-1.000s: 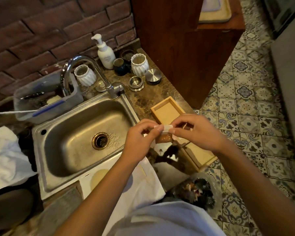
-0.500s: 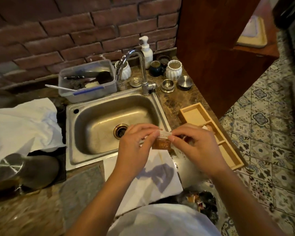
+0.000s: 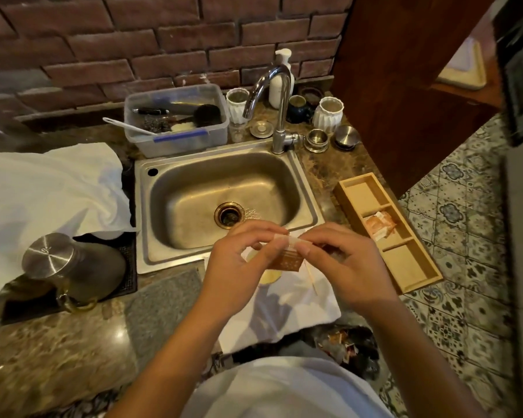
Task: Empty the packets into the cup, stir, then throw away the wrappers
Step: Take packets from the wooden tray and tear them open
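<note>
A steel sink (image 3: 224,188) dominates the stone desk (image 3: 58,351), where a wooden tray (image 3: 411,267) holds more packets (image 3: 378,225) in its middle compartment. Left hand (image 3: 239,260) and right hand (image 3: 341,263) each grip one top corner of a brown packet (image 3: 287,260), above a cup (image 3: 267,276) mostly hidden beneath them. The packet looks unopened; emptying, stirring and discarding apparently remain.

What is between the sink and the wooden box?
In the head view, only bare brown stone counter lies between the sink and the wooden box; nothing sits on that strip.
</note>
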### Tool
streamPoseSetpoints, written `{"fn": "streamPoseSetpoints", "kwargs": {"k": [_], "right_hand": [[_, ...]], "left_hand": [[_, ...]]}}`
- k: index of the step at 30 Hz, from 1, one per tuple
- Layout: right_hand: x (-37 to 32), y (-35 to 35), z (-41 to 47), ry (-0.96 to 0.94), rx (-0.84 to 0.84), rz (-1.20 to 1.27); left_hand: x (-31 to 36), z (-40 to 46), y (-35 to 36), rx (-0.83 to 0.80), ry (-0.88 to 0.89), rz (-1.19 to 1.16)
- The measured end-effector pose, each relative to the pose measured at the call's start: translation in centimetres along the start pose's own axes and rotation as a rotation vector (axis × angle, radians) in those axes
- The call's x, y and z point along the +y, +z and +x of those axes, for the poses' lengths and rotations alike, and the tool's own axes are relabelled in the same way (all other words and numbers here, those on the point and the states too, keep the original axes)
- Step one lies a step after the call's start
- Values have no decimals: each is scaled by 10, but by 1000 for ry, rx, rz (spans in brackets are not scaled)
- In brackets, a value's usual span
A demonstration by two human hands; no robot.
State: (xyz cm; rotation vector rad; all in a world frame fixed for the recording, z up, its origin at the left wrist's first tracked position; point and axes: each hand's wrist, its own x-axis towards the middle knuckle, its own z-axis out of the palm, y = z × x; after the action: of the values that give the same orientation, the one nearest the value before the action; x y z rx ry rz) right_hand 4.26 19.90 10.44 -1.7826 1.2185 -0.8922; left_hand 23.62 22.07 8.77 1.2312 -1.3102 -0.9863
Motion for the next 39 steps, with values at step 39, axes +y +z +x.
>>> {"fn": "streamPoseSetpoints", "kwargs": {"k": [39], "right_hand": [[-33,12,0,48,-314,-11]], "left_hand": [[-3,-20,-27,-77,-154,-166]]}}
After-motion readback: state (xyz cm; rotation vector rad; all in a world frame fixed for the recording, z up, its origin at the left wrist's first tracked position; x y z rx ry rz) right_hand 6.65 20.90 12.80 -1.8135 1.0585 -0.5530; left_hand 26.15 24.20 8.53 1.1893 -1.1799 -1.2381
